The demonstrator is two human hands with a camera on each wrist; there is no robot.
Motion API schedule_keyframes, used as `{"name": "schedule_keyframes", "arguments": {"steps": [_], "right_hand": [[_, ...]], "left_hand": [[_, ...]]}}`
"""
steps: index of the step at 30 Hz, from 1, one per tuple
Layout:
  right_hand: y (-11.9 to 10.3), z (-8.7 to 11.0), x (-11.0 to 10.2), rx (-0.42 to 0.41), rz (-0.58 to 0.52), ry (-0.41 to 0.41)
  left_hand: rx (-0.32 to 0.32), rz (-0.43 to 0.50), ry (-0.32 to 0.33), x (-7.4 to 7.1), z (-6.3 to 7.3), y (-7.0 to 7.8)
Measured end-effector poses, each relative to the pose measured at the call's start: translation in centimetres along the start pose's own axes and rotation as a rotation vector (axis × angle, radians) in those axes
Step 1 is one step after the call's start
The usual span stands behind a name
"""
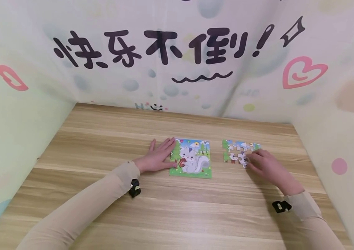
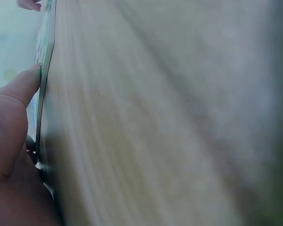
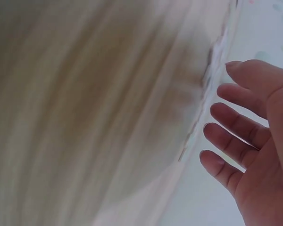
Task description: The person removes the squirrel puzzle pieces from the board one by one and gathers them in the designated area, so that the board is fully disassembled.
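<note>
A square picture board (image 1: 192, 159) with a grey squirrel holding a red acorn lies flat on the table. My left hand (image 1: 156, 158) rests along its left edge, fingers spread, thumb on the board; in the left wrist view the thumb (image 2: 26, 84) touches its surface. To the right lie several jigsaw pieces (image 1: 226, 157) in two rough rows, with similar squirrel and forest print. My right hand (image 1: 269, 168) is at the right end of these pieces and covers some of them. In the right wrist view its fingers (image 3: 231, 117) are loosely bent, apart, and nothing shows between them.
The wood-grain table (image 1: 170, 215) is bounded at the back by a printed curtain (image 1: 152, 86) with dark lettering, and light walls stand at left and right. A black wrist device (image 1: 134, 189) is strapped at the left cuff, another black wrist device (image 1: 280, 207) at the right.
</note>
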State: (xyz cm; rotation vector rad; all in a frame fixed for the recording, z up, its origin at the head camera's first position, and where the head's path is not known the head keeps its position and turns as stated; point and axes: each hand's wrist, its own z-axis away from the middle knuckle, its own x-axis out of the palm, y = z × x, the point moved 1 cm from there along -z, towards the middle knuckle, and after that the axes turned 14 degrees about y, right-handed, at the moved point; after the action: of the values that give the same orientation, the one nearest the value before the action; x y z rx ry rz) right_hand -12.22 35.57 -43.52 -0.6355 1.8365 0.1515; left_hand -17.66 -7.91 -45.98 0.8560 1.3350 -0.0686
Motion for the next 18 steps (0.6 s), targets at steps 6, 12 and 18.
{"name": "schedule_keyframes", "arguments": {"steps": [6,12,18], "right_hand": [[-1.8,-1.2,0.6,-0.029,-0.011,-0.013],[-5.1,-3.4,2.0,-0.076,-0.087,-0.027],[-8.2,-5.4,3.6,-0.091,-0.157,-0.064]], "left_hand": [[-0.007,0.015,-0.014,-0.3,0.0,0.1],[-0.009,0.029,-0.022,-0.4,-0.1,0.0],[-0.007,0.036,-0.013,-0.5,0.1,0.2]]}}
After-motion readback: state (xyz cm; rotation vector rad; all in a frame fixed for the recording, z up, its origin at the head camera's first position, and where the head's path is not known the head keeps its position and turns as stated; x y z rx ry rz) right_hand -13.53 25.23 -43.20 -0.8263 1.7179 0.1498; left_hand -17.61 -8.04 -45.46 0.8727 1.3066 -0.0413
